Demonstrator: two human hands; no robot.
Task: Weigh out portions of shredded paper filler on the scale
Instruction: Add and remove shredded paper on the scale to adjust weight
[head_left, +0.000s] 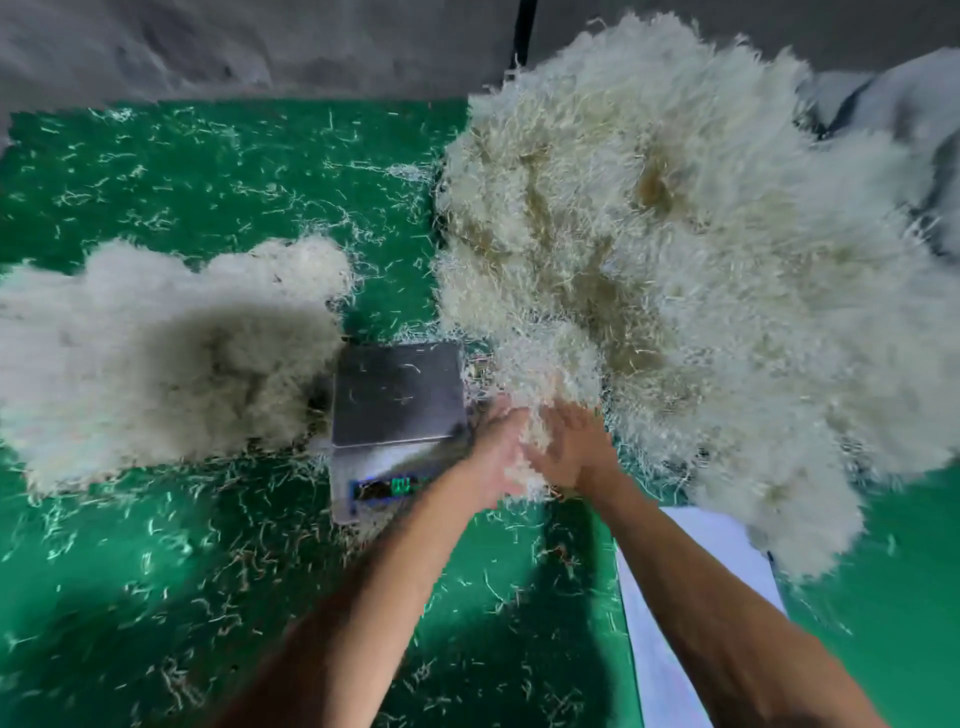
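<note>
While both palms are pressing together around a fluffy clump of off-white shredded paper (535, 441), the left hand (496, 457) & right hand (582, 447) are holding it just right of the scale (397, 395). Its steel pan is carrying only a few stray strands, w/ a big pile (701, 260) sitting at right & a smaller pile (156, 353) at left on the green table (156, 597).

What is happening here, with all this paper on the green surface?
A person is portioning shredded paper filler. Both hands, the left hand and the right hand, are pressed around a clump of shredded paper at the near edge of the big pile, just right of the scale. The scale's metal platform holds only a few stray strands, so nothing is being weighed yet. A smaller pile lies to the left of the scale. Loose strands cover the green surface.
</note>
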